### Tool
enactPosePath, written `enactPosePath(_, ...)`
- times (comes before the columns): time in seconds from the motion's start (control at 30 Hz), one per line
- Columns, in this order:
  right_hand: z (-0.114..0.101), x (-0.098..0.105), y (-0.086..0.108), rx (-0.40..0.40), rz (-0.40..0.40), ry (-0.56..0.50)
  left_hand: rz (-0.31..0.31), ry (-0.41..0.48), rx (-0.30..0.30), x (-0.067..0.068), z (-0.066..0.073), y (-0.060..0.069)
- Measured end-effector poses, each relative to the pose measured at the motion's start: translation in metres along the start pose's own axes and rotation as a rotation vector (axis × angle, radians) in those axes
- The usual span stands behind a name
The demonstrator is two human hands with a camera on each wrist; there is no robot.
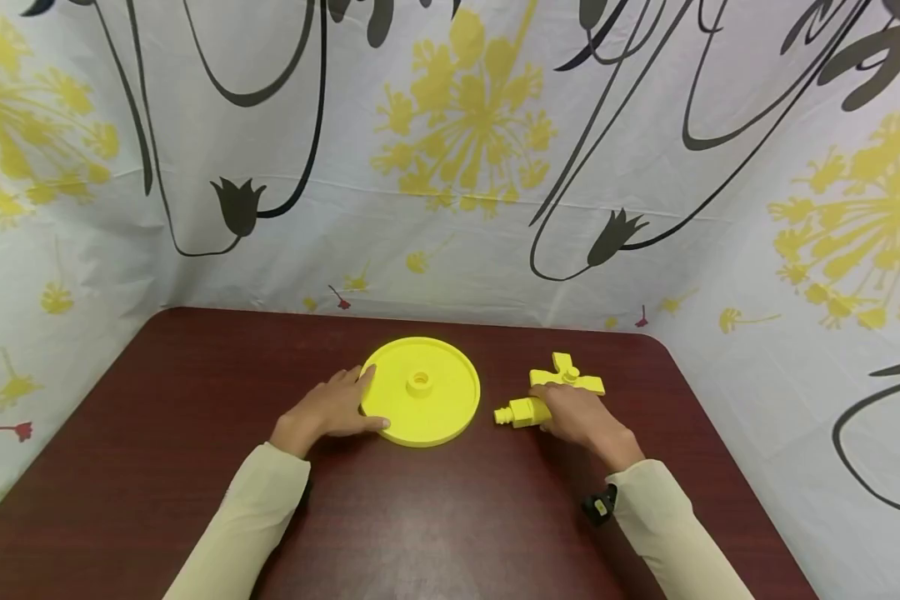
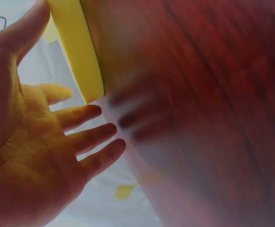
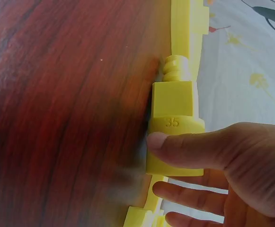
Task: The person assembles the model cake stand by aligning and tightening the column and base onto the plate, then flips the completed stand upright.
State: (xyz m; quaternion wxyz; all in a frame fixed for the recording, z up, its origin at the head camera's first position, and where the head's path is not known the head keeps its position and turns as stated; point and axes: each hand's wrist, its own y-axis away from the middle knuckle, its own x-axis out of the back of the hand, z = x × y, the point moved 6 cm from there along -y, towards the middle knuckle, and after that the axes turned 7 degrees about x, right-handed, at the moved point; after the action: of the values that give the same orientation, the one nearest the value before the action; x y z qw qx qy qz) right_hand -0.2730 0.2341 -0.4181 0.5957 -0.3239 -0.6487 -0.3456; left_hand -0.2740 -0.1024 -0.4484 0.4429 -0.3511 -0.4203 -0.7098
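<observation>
A round yellow disc [image 1: 450,408] with a raised rim and a central socket lies on the table. My left hand [image 1: 339,406] rests against its left edge, thumb and a finger spread over the rim. In the left wrist view, the left hand's fingers [image 2: 97,135] are extended beside the disc's edge [image 2: 80,47]. My right hand [image 1: 576,412] grips a yellow bolt-like piece [image 1: 521,412], its threaded end towards the disc. The number 35 shows on that piece [image 3: 175,124] in the right wrist view, with the thumb across it. Behind the hand lies a yellow multi-armed part [image 1: 562,371] with a small knob.
The dark red-brown table [image 1: 435,533] has rounded back corners. White cloth [image 1: 420,275] with flower prints hangs behind it and along both sides. A dark band with a small device [image 1: 600,505] sits by the right sleeve.
</observation>
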Motion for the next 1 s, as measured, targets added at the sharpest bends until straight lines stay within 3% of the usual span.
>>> enactPosePath(0.27, 0.003, 0.005, 0.0, 0.003, 0.054, -0.157, -0.028, 0.042, 0.032, -0.003, -0.001, -0.003)
enactPosePath(0.57, 0.006, 0.007, -0.005, -0.018, 0.105, -0.243, -0.024, 0.076, 0.036, -0.004, -0.001, -0.003)
enactPosePath(0.83, 0.001, 0.016, -0.014, -0.088, 0.234, -0.411, -0.024, 0.098, 0.043, -0.002, 0.001, -0.002)
enactPosePath(1.0, -0.013, 0.022, -0.027, -0.083, 0.321, -0.519, -0.024, 0.093, 0.038, -0.001, 0.003, -0.003)
